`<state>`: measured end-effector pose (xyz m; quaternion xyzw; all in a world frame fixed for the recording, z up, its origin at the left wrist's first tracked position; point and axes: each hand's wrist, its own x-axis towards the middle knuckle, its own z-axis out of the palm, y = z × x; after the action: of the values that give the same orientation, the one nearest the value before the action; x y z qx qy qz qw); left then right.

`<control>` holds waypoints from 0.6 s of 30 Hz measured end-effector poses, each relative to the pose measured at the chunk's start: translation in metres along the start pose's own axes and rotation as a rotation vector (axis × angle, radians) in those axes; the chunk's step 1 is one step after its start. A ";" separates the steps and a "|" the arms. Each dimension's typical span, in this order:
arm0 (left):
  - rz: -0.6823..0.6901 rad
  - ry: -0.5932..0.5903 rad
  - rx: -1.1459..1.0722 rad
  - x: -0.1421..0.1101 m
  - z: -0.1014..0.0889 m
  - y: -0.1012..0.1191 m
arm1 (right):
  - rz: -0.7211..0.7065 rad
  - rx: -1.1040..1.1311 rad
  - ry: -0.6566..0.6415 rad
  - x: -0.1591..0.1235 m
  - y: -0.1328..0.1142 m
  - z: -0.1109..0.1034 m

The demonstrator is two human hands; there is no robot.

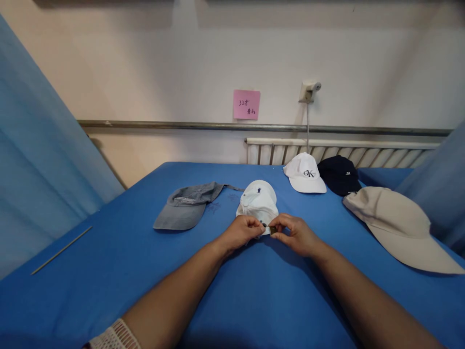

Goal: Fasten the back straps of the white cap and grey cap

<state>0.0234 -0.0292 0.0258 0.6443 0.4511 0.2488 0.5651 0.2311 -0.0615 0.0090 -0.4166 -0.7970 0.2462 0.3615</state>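
In the middle of the blue-covered table lies a white cap (257, 201) with a small dark emblem, its back strap turned toward me. My left hand (244, 231) pinches the strap at the cap's near edge. Close on its right, my right hand (293, 234) has thumb and forefinger closed on a small brass-coloured buckle (272, 230) at the strap. The fingertips of both hands almost meet and partly cover the strap, so how it runs through the buckle cannot be seen.
A grey cap (187, 206) lies to the left, beyond it a thin stick (61, 250). At right are a white cap with black letters (304, 173), a dark navy cap (339, 175) and a large beige cap (399, 225). Blue curtains (47, 160) flank the table; behind stands a radiator (278, 154).
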 end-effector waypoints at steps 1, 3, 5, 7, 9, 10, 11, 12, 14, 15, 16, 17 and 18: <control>0.001 0.000 0.014 0.000 0.000 0.000 | -0.004 0.001 0.003 0.000 0.000 0.000; 0.007 -0.004 0.035 0.000 0.000 -0.001 | -0.011 -0.002 0.000 0.000 -0.001 0.000; 0.012 -0.007 0.044 0.000 0.001 -0.001 | -0.011 -0.008 -0.008 0.000 -0.002 0.001; 0.016 0.003 0.041 0.000 0.002 0.000 | 0.000 -0.020 -0.011 0.000 -0.003 0.001; 0.021 0.024 0.027 0.000 0.003 -0.001 | 0.016 -0.041 0.000 0.000 -0.005 0.002; 0.024 0.033 0.018 0.001 0.003 -0.002 | 0.022 -0.051 0.006 0.000 -0.006 0.002; 0.026 0.041 0.010 0.001 0.003 -0.002 | 0.024 -0.060 0.010 -0.001 -0.006 0.002; 0.028 0.043 0.004 0.002 0.003 -0.003 | 0.026 -0.067 0.011 -0.001 -0.007 0.002; 0.033 0.038 0.004 0.003 0.003 -0.005 | 0.031 -0.077 0.007 -0.001 -0.008 0.002; 0.036 0.034 0.010 0.003 0.002 -0.005 | 0.034 -0.080 0.002 -0.001 -0.008 0.002; 0.039 0.030 0.018 0.004 0.002 -0.006 | 0.038 -0.082 -0.004 -0.002 -0.009 0.001; 0.043 0.024 0.027 0.004 0.001 -0.006 | 0.042 -0.085 -0.010 -0.002 -0.009 0.000; 0.048 0.018 0.035 0.004 0.001 -0.006 | 0.045 -0.086 -0.018 -0.002 -0.009 0.000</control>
<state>0.0242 -0.0264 0.0192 0.6625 0.4449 0.2603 0.5435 0.2275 -0.0682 0.0149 -0.4474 -0.8005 0.2233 0.3305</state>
